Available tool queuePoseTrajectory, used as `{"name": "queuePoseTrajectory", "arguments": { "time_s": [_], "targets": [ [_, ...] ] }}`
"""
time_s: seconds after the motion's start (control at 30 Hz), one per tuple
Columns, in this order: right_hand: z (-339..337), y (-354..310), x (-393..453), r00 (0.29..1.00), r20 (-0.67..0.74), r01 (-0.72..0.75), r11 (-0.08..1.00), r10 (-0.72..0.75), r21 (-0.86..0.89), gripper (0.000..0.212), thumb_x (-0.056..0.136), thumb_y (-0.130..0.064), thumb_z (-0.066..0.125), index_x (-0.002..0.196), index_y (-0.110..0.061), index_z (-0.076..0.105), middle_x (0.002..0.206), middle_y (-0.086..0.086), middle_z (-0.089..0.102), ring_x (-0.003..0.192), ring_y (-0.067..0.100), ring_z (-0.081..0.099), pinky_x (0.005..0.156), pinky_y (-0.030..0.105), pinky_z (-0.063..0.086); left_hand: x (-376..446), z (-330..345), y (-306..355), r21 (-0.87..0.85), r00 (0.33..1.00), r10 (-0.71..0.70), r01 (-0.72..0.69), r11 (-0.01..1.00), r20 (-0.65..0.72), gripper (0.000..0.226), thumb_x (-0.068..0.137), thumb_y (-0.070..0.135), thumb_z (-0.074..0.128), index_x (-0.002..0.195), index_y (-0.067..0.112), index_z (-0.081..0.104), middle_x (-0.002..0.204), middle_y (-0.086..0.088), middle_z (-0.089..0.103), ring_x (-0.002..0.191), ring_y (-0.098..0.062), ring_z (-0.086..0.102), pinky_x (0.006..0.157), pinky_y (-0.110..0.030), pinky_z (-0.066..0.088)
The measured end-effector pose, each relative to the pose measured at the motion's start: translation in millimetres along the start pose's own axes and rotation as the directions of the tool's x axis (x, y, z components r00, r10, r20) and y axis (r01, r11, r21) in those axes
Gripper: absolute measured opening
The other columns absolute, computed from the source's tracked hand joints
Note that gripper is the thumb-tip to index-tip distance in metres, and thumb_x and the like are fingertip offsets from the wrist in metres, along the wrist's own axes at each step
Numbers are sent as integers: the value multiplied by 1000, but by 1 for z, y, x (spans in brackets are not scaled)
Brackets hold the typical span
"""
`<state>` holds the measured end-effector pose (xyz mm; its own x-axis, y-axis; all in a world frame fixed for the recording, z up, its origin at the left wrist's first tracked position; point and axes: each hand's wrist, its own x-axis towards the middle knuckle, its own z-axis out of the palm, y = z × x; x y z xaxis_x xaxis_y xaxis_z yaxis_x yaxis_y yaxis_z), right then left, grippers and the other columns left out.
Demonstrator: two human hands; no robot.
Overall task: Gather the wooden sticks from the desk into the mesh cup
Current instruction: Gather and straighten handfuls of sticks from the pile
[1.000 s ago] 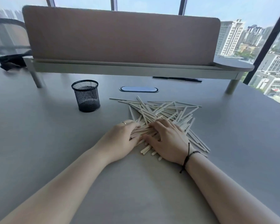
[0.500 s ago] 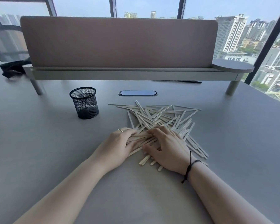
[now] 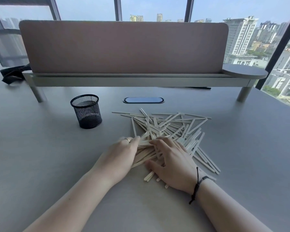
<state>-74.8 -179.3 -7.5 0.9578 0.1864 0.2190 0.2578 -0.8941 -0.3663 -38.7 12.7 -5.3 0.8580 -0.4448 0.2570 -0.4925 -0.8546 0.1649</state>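
Both hands down on the near side of the pile of pale flat wooden sticks (image 3: 166,131), sprawled loose mid-desk, a bit toward the right edge. Left hand (image 3: 120,156) cupped side-on against the near-left fringe, fingers curled into the sticks but not clamped on a bundle yet; right hand (image 3: 171,163) spread flat on top, pressing rather than gripping. Black round wire mesh cup (image 3: 86,111) upright on the grey desk (image 3: 40,164), just beyond and left of the pile, apart from it, looks empty so far. Best bet for this step: rake the near ones together so all lie parallel, square the ends against the desk, then pinch a modest bundle rather than a fat one. Crossed sticks tend to fan out and snag the rim, so probably worth going end-first, straight down into the cup.
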Motion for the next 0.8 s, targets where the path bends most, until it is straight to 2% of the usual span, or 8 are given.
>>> {"name": "queuePoseTrajectory", "arguments": {
  "time_s": [0.07, 0.13, 0.2, 0.3, 0.43, 0.63, 0.8],
  "targets": [
    [0, -1, 0, 1000, 2, 5, 1000, -5, 0, 60, 86, -63, 53, 140, -39, 43, 146, -17, 41, 135, 9, 37, 115, 26, 19, 2, -4, 8, 137, 999, -35, 29, 990, 40, 58, 95, -2, 35, 151, 10, 33, 133, -7, 53, 122, -28, 52, 91, -40, 50],
    [0, -1, -1, 1000, 3, 7, 1000, -7, 2, 60, 86, -63, 53, 141, -39, 43, 147, -17, 41, 135, 10, 38, 114, 26, 20, 5, -4, 17, 256, 995, -69, 49, 965, 69, 63, 93, -5, 30, 155, 6, 22, 140, -12, 46, 124, -31, 50, 92, -38, 47],
    [0, -1, 0, 1000, 5, 6, 1000, -7, 5, 60, 86, -62, 53, 141, -39, 43, 146, -17, 41, 135, 10, 38, 115, 26, 20, 9, -3, 22, 338, 993, -84, 51, 940, 84, 63, 90, -6, 24, 152, 2, 24, 139, -16, 45, 124, -33, 50, 94, -38, 46],
    [0, -1, 0, 1000, 2, 3, 1000, -3, 8, 60, 86, -62, 54, 140, -40, 43, 146, -16, 42, 134, 9, 39, 115, 27, 20, 12, -4, 27, 393, 988, -108, 59, 918, 106, 49, 94, -2, 33, 143, 2, 33, 133, -18, 47, 121, -34, 50, 95, -38, 45],
    [0, -2, 0, 1000, 4, 3, 1000, -3, 11, 58, 87, -61, 55, 140, -40, 43, 146, -16, 42, 134, 8, 38, 115, 25, 20, 10, -7, 23, 363, 984, -141, 93, 927, 109, 43, 92, -2, 34, 133, 8, 42, 127, -15, 50, 118, -33, 51, 96, -38, 44],
    [-1, -3, -1, 1000, 5, 1, 1000, -1, 22, 56, 87, -59, 56, 139, -42, 44, 146, -17, 40, 134, 8, 37, 112, 24, 20, 3, -1, 10, 235, 985, -169, 154, 960, 45, 56, 93, 3, 39, 148, 12, 35, 130, -10, 49, 121, -30, 49, 95, -35, 43],
    [-2, -2, 0, 1000, -6, -11, 1000, 11, 28, 54, 87, -59, 57, 137, -41, 47, 146, -18, 41, 134, 8, 38, 109, 23, 21, -2, -4, 12, 159, 982, -187, 185, 970, 0, 56, 92, 2, 40, 147, 15, 38, 131, -5, 47, 121, -27, 48, 91, -33, 43]
  ]
}}
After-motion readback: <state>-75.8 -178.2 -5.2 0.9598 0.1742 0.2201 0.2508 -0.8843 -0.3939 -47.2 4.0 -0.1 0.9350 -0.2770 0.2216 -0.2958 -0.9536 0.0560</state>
